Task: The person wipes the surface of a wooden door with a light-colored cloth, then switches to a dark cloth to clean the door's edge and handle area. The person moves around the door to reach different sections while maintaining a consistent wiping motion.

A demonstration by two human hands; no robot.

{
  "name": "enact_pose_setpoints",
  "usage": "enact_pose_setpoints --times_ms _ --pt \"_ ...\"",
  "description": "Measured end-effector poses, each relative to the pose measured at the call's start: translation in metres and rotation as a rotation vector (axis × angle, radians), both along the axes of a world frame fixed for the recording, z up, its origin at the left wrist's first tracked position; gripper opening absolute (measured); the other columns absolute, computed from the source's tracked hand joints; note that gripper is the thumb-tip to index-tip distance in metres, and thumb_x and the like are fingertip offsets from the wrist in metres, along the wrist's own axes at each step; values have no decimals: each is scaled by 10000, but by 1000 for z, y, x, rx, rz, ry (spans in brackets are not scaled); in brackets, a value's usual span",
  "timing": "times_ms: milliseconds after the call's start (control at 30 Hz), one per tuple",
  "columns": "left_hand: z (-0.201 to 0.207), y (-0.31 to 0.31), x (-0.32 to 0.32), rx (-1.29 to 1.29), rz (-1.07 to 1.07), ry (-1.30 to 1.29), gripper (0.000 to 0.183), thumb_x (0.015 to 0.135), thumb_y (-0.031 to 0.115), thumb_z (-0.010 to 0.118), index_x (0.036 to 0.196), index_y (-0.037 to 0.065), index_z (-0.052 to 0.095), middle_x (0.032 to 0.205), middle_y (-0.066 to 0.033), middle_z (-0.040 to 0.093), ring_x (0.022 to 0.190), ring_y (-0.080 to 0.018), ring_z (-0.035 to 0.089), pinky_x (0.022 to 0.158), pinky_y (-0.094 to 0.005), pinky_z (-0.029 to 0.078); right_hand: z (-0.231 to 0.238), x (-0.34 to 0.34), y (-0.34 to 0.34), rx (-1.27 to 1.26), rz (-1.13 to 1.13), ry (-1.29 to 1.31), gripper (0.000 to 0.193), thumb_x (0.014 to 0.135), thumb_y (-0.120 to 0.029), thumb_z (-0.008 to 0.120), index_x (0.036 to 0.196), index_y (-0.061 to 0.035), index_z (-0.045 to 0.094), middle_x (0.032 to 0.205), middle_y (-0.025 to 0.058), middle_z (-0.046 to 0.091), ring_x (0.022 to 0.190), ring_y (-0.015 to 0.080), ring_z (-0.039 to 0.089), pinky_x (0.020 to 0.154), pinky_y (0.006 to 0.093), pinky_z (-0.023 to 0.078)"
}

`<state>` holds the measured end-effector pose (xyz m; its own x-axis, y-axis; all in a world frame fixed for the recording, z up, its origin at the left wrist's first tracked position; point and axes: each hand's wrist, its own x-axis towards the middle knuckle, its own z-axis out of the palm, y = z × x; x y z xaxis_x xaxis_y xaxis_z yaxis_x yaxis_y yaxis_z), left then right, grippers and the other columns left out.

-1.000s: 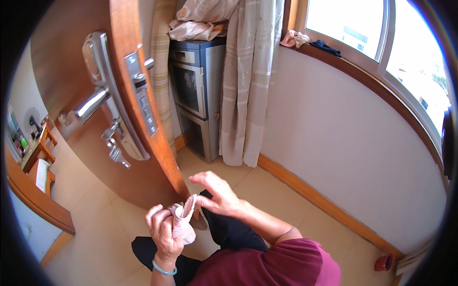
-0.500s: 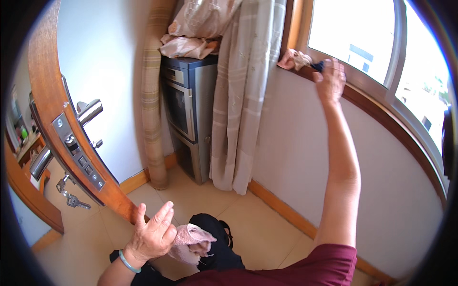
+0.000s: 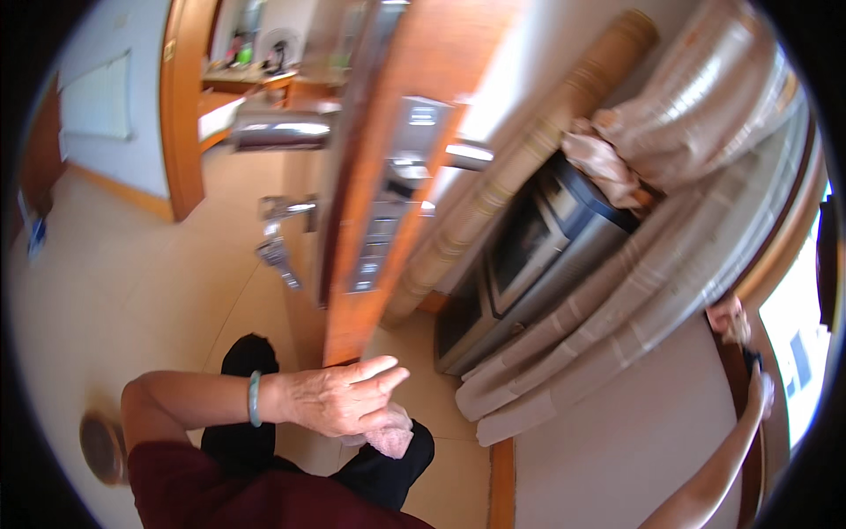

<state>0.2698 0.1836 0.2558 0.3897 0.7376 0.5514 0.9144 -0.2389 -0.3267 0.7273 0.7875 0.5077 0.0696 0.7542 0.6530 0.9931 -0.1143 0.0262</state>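
Note:
A pink cloth (image 3: 388, 435) hangs crumpled under my left hand (image 3: 330, 398), gripped by the lower fingers while the upper ones stretch out to the right. That hand is above my knees, just below the bottom of the wooden door edge (image 3: 344, 339). A pale green bangle (image 3: 255, 398) circles the wrist. At the far right, my right hand (image 3: 763, 393) rests on the brown window sill (image 3: 733, 366), its fingers extended but slightly blurred. Beside it on the sill are a small dark item (image 3: 751, 360) and a crumpled pinkish cloth (image 3: 728, 319).
The open door bears metal handles (image 3: 282, 129) and hanging keys (image 3: 278, 251). Behind it are a rolled mat (image 3: 529, 159), a dark cabinet (image 3: 538, 251) with bundled fabric (image 3: 679, 106) on top, and long curtains (image 3: 608, 331). A round brown object (image 3: 103, 448) sits at lower left.
My view has swung left, bringing the doorway and room beyond into sight. My left hand, still with the pink cloth, now points right. My right hand stays at the sill.

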Motion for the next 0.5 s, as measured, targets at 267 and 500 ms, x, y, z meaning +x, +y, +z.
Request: enact_pose_setpoints --times_ms 267,500 --pt "-43 -36 1 230 -54 -104 168 865 211 584 817 52 560 1154 -167 593 1192 -321 503 987 -526 407 -22 24 32 245 368 230 583 912 -506 461 1150 3 614 1101 203 632 1012 366 589 943 457 419" --pt "-39 -63 -3 238 -184 -582 181 735 82 713 818 9 570 1133 -190 595 1026 -321 603 858 -423 516 -95 -40 -40 445 851 628 459 898 -364 617 1131 31 620 1046 161 652 918 230 598 870 341 467"
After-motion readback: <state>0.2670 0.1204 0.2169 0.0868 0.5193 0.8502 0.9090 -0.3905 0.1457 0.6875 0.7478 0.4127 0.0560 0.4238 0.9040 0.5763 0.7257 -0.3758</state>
